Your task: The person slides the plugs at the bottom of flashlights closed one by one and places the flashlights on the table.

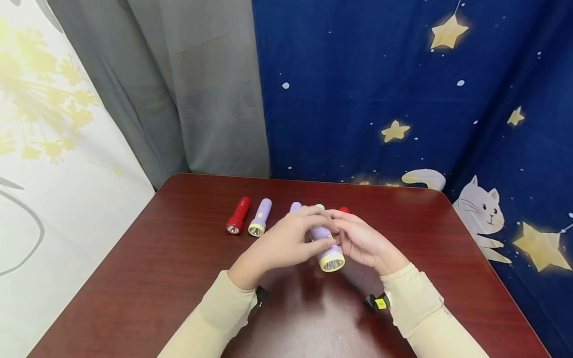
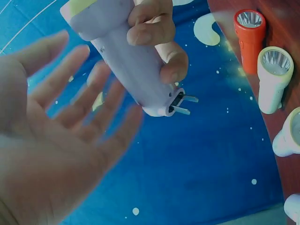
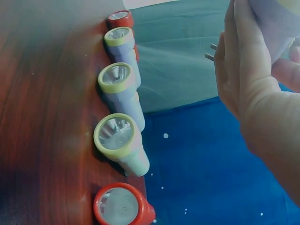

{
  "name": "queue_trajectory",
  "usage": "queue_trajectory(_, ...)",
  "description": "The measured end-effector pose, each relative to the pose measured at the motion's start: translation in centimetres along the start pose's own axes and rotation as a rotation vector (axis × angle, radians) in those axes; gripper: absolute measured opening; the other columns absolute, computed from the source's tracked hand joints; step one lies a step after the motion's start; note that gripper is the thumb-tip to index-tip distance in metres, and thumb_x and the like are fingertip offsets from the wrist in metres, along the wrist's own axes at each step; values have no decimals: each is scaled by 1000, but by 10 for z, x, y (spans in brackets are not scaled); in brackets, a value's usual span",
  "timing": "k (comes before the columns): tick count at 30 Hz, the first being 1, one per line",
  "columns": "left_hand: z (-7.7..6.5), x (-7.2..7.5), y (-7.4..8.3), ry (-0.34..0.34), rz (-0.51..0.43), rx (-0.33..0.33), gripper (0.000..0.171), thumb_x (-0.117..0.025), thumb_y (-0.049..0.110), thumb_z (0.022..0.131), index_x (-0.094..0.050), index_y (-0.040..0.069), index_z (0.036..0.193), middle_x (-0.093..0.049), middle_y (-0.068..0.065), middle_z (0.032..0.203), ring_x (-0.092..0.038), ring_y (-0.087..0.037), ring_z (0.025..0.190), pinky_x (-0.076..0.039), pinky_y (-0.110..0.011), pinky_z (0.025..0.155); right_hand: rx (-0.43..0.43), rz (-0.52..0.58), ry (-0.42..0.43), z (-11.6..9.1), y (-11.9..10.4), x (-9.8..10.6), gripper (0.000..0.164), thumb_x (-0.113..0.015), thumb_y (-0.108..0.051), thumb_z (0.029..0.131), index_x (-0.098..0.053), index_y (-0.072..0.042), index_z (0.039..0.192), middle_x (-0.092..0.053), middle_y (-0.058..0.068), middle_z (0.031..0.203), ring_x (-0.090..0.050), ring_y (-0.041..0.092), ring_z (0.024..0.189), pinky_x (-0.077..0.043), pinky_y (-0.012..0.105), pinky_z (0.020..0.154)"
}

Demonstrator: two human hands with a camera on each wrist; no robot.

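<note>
A lilac flashlight (image 1: 329, 251) with a yellow rim is lifted above the table, its lens toward me. My right hand (image 1: 362, 241) holds it, fingers curled around the body in the left wrist view. Two metal plug prongs (image 2: 186, 104) stick out of its tail end. My left hand (image 1: 288, 238) is beside the flashlight, its fingers (image 2: 96, 117) spread and blurred. In the head view its thumb overlaps the flashlight; whether it touches cannot be made out.
Behind the hands, flashlights stand in a row on the dark red table (image 1: 179, 248): a red one (image 1: 238, 215), a lilac one (image 1: 260, 217), another lilac one (image 3: 119, 89), a pale green one (image 3: 122, 143) and a red one (image 3: 122, 206). Curtains (image 1: 335, 99) hang behind.
</note>
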State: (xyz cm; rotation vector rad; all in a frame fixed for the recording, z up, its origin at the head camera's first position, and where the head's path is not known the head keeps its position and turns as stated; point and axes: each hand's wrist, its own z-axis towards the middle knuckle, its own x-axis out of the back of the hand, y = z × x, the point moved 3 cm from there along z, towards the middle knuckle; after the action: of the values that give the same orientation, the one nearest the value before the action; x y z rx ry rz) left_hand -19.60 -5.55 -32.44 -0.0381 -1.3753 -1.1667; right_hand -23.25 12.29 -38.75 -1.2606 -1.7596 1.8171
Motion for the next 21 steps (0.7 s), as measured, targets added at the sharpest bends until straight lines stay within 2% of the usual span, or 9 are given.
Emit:
queue_trajectory(4,4,4,-8,142,-14,101,21,-77,21,96,-78,15,116,-69,-2,126,-64,-19,113,-57,-39,94,7,1,-8,1,-5,-4,25,-45,-15,113,-51,-13,137,-73,5,112,-79,22,92,-67,41,84)
queue_trajectory(8,6,5,-20,235,-75,277,33,-77,25,97,-72,12,127,-67,-8,127,-65,-24,106,-58,-38,91,24,-35,12,0,-10,-8,33,-46,-16,113,-44,-10,145,-76,8,112,-81,30,91,-67,46,82)
queue_trajectory(10,7,5,-24,247,-107,355,39,-75,28,99,-68,11,134,-66,-10,129,-66,-25,105,-59,-38,89,34,-67,38,-1,-12,-10,37,-46,-16,113,-40,-11,149,-76,9,114,-81,31,92,-67,47,82)
queue_trajectory(13,9,4,-29,248,-152,437,43,-70,31,102,-63,13,140,-65,-11,131,-65,-24,104,-59,-35,86,57,-122,90,-4,-16,-14,40,-46,-15,113,-36,-12,151,-74,9,114,-81,30,94,-67,47,83)
queue_trajectory(17,11,4,-30,265,-208,490,39,-68,33,103,-65,14,137,-69,-9,130,-67,-23,101,-60,-32,78,84,-196,162,-7,-22,-19,43,-46,-15,112,-35,-14,153,-70,12,119,-80,27,95,-66,43,85)
queue_trajectory(21,9,4,-29,299,-280,522,34,-68,33,103,-69,17,133,-72,-8,129,-68,-23,92,-58,-30,66,97,-271,227,-7,-24,-23,46,-48,-13,112,-36,-17,156,-66,15,126,-77,24,95,-64,33,81)
